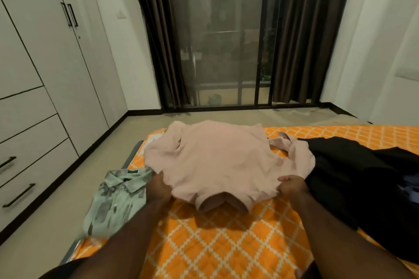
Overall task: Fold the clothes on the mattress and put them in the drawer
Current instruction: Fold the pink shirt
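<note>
A pale pink shirt (217,161) lies spread on the orange diamond-patterned mattress (217,240), collar towards me. My left hand (158,188) grips its left shoulder edge and my right hand (292,186) grips its right shoulder edge. A folded light green patterned shirt (118,201) lies at the mattress's left edge, just beside my left hand. A heap of black clothes (353,176) lies to the right, touching the pink shirt's sleeve. The drawers (29,165) with black handles are in the white wardrobe on the left, all closed.
White wardrobe doors (56,52) line the left wall. A strip of bare floor (95,165) runs between wardrobe and mattress. Dark curtains (163,41) and a glass sliding door (222,52) stand ahead. A white wall is at the right.
</note>
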{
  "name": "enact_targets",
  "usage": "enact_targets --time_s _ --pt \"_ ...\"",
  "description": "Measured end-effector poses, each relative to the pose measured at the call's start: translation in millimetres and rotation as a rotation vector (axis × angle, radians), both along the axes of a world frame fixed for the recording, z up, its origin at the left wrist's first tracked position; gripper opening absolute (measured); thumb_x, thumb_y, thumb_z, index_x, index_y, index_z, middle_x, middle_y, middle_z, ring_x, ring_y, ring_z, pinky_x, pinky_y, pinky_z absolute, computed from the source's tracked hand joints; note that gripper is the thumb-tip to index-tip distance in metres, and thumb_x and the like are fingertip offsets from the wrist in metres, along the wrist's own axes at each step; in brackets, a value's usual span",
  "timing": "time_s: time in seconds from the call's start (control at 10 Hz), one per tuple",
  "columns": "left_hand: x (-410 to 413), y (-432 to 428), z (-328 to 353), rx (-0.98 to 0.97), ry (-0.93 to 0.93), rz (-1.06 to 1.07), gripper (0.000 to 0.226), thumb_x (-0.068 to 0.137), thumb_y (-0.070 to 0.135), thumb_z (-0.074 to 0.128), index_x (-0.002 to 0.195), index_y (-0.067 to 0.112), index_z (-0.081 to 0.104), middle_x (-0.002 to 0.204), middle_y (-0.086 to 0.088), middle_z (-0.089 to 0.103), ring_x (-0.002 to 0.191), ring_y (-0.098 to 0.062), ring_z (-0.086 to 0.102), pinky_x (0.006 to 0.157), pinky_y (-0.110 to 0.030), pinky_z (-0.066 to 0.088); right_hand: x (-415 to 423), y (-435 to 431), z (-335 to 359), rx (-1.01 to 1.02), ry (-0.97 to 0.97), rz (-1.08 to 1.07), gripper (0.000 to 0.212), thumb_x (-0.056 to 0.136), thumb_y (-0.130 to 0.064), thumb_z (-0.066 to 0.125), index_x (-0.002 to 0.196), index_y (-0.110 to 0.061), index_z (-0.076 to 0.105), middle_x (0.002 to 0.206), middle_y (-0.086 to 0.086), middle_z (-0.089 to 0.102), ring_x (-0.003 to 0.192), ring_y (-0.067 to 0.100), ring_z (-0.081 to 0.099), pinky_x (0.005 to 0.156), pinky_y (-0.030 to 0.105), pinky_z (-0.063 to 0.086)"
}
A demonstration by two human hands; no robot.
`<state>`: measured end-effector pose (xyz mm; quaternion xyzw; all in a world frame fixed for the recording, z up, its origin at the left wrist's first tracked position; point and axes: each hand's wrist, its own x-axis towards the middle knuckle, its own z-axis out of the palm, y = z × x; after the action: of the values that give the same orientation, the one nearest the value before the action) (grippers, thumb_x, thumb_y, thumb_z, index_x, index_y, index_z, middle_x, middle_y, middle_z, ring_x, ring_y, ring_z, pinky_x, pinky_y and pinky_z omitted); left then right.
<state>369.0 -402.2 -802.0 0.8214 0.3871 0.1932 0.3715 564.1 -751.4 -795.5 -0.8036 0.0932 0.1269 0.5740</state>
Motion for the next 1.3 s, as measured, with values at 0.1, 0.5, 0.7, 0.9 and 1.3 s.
enact_targets --time_s 0.1,0.5,0.7,0.9,1.3 --pt "-7 -6 -1 -0.015 -0.013 0.031 0.055 0.095 0.017 0.066 0.146 0.005 0.048 0.144 -0.022 0.054 0.131 -0.040 0.049 0.104 -0.038 0.038 -20 1 12 -0.239 -0.002 0.104 0.038 0.109 -0.030 0.044 0.146 -0.020 0.051 0.146 0.004 0.053 0.124 0.022 0.057 0.104 0.024 0.049" --pt "25 -55 22 0.466 0.408 -0.239 0.039 0.096 0.032 0.057 0.132 0.021 0.049 0.134 -0.010 0.047 0.121 -0.030 0.050 0.098 -0.038 0.047 -25 -11 16 0.205 0.353 -0.107 0.048 0.093 0.001 0.057 0.140 0.000 0.048 0.109 0.019 0.059 0.083 0.033 0.062 0.073 0.045 0.056" --pt "91 -144 35 0.351 0.288 -0.802 0.051 0.085 0.053 0.075 0.123 0.020 0.064 0.122 -0.005 0.064 0.116 -0.023 0.055 0.089 -0.028 0.041 -13 -11 14 0.371 0.380 -0.231 0.039 0.095 -0.019 0.067 0.130 -0.004 0.057 0.109 0.011 0.060 0.103 0.032 0.057 0.088 0.044 0.049" --pt "129 -203 11 0.403 0.486 -0.948 0.082 0.087 0.047 0.073 0.152 0.017 0.034 0.147 -0.013 0.046 0.136 -0.031 0.044 0.110 -0.043 0.041 -4 -5 20 0.415 0.390 -0.194 0.047 0.095 -0.028 0.071 0.133 -0.005 0.055 0.127 0.016 0.061 0.105 0.037 0.058 0.102 0.051 0.051" --pt "151 -196 0 0.206 0.674 -1.127 0.043 0.095 0.034 0.067 0.135 0.018 0.061 0.128 -0.013 0.065 0.110 -0.032 0.065 0.092 -0.039 0.054 20 1 0 0.403 0.280 -0.248 0.015 0.089 -0.013 0.067 0.101 -0.006 0.062 0.101 0.016 0.069 0.092 0.036 0.068 0.087 0.049 0.060"
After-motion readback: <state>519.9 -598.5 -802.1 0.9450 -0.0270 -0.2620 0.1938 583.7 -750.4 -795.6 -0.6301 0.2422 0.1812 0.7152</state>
